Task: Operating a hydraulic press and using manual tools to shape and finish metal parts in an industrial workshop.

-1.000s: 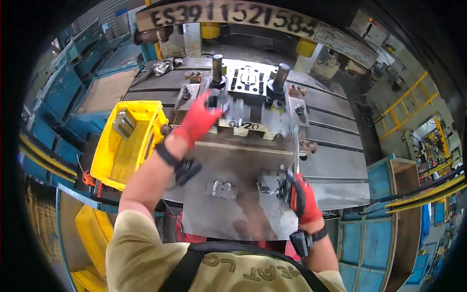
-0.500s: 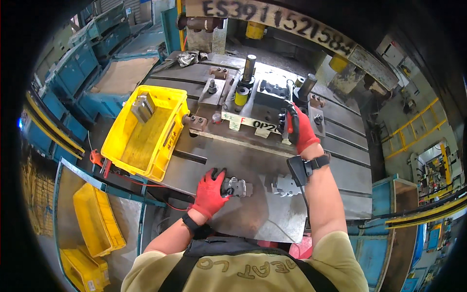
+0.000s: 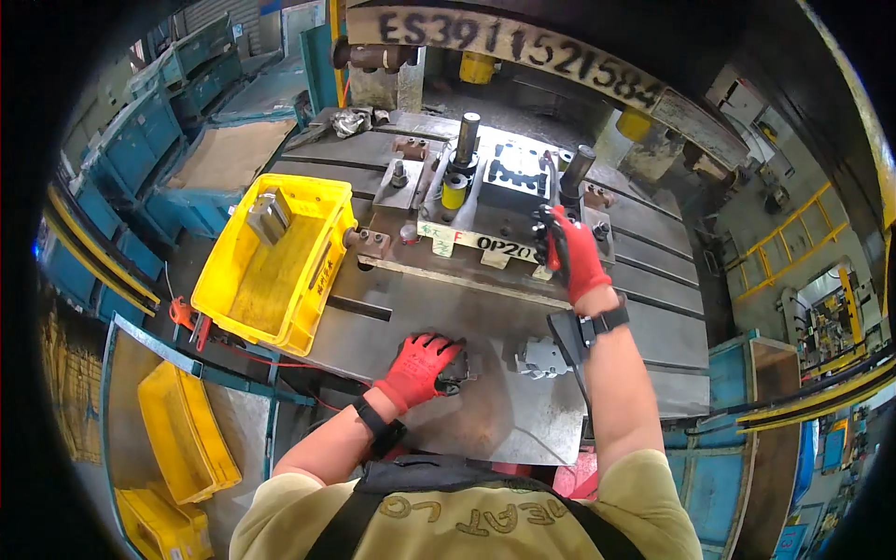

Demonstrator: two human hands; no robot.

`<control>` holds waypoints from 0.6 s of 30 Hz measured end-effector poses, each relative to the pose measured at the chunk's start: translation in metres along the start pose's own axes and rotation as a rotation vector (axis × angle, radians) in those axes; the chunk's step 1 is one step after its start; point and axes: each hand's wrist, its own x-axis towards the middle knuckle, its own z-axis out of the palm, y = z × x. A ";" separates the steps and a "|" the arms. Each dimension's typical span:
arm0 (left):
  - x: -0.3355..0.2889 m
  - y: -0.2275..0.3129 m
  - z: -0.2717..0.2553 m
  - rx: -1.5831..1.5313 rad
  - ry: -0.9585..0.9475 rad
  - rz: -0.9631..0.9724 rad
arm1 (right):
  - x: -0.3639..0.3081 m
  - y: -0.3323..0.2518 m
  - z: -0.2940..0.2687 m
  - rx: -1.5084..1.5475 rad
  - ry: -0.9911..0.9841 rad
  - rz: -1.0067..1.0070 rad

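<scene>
**Q:** What has changed since half a second ago?

**A:** Little has shifted: the person's left hand (image 3: 422,369) still rests on a small dark metal part (image 3: 459,371) on the steel press table (image 3: 485,308), and the right hand (image 3: 571,250) remains raised at the die block (image 3: 511,182).

**Q:** How are the hands gripping?

**A:** Both wear red gloves. The left hand's fingers curl over the dark part, closed on it from above, probably to pick it off the flat plate. The right hand is held upright with fingers together beside the die; whether it clamps anything cannot be told.

**Q:** Where do the parts lie?

**A:** A second grey metal bracket (image 3: 541,357) sits just beside the left hand's part, between the two forearms, within easy reach. A yellow plastic crate (image 3: 280,266) stands at the table's left edge, holding one grey metal piece (image 3: 268,215), seemingly placed there for collecting parts.

**Q:** What surrounds the die?

**A:** Two upright guide posts (image 3: 467,135) flank it, with a yellow cylinder (image 3: 454,194) in front.
</scene>
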 end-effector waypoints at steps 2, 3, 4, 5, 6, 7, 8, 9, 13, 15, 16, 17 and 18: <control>0.000 -0.005 0.000 -0.067 0.032 0.015 | -0.022 0.004 -0.008 0.058 -0.024 -0.012; -0.001 -0.009 0.002 -0.064 0.030 0.011 | -0.036 0.005 -0.010 0.087 -0.039 -0.017; 0.002 -0.011 0.004 -0.040 0.037 0.024 | -0.054 0.002 -0.012 0.113 -0.044 -0.027; 0.002 -0.015 0.007 -0.015 0.041 0.024 | -0.078 -0.006 -0.007 0.102 -0.004 -0.060; 0.001 -0.018 0.009 -0.026 0.028 0.011 | -0.099 -0.007 -0.005 0.092 0.035 -0.089; 0.002 -0.018 0.004 -0.028 0.021 0.005 | -0.115 -0.005 -0.014 0.088 0.007 -0.005; 0.005 -0.017 0.000 -0.044 -0.018 -0.022 | -0.131 -0.002 -0.030 0.085 -0.019 0.083; 0.006 -0.015 -0.002 -0.063 -0.060 -0.047 | -0.149 0.008 -0.049 -0.053 0.030 -0.009; -0.012 -0.013 -0.017 -0.103 0.030 -0.112 | -0.216 0.025 -0.078 0.111 0.338 -0.027; -0.034 -0.029 -0.027 -0.301 0.304 -0.148 | -0.250 0.062 -0.131 0.148 0.528 -0.075; -0.052 -0.044 -0.023 -0.361 0.394 -0.227 | -0.271 0.092 -0.164 0.151 0.624 -0.104; -0.074 -0.059 -0.018 -0.417 0.482 -0.310 | -0.289 0.105 -0.169 0.184 0.730 -0.072; -0.090 -0.059 -0.024 -0.567 0.601 -0.488 | -0.305 0.118 -0.173 0.218 0.832 -0.037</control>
